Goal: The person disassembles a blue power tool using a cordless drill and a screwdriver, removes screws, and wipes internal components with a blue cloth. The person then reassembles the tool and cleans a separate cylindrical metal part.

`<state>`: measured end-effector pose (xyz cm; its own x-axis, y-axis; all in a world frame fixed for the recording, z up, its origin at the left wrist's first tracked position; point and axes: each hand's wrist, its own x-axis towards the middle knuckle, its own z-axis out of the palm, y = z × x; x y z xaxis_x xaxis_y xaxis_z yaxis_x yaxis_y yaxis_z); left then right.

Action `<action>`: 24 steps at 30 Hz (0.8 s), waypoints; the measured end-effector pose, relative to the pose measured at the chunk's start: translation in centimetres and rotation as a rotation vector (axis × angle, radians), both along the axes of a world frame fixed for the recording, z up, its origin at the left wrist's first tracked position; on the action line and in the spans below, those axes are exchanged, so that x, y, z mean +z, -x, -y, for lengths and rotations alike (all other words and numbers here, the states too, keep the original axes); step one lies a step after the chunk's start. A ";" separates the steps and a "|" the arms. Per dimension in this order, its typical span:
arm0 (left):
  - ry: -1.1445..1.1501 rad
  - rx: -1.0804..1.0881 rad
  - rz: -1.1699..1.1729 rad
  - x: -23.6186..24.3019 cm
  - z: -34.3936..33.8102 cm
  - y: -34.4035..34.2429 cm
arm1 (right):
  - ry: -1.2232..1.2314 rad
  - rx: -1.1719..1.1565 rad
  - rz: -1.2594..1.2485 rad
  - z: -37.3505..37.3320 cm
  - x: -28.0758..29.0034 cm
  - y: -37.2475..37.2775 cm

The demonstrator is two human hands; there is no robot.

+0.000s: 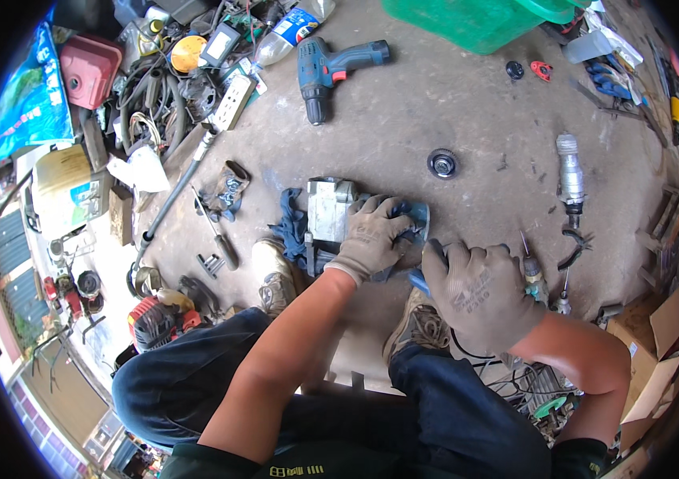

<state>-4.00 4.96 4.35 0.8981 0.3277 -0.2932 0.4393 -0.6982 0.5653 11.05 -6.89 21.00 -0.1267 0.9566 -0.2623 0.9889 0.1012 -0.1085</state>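
While held flat, metal housing (330,209) (lengthwise leftward).

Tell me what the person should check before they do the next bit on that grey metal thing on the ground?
1. Left hand steady on the grey metal part: ok, the gloved palm presses on top of it.
2. Right hand gripping its blue-handled tool: ok, fingers are wrapped round it.
3. Tool tip seated where it should be: cannot tell, the hands hide it.
4. Gloves on both hands: ok.
5. Blue rag away from the working spot: not ok, it lies bunched against the part.
6. Shoes away from the tool: cannot tell, both feet sit close beside the work.
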 end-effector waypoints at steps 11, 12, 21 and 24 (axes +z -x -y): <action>-0.046 -0.024 0.135 -2.4 -0.2 0.7 | -0.204 -0.040 -0.160 0.3 -0.6 0.8; -0.048 -0.029 0.135 -2.6 -0.3 0.6 | -0.067 -0.043 -0.130 0.2 -0.3 0.7; -0.110 -0.030 0.153 -2.4 -0.2 0.9 | -0.097 -0.040 0.021 0.1 0.5 1.5; -0.126 -0.038 0.171 -2.3 -0.3 0.6 | -0.160 -0.055 -0.002 -0.3 -0.8 0.9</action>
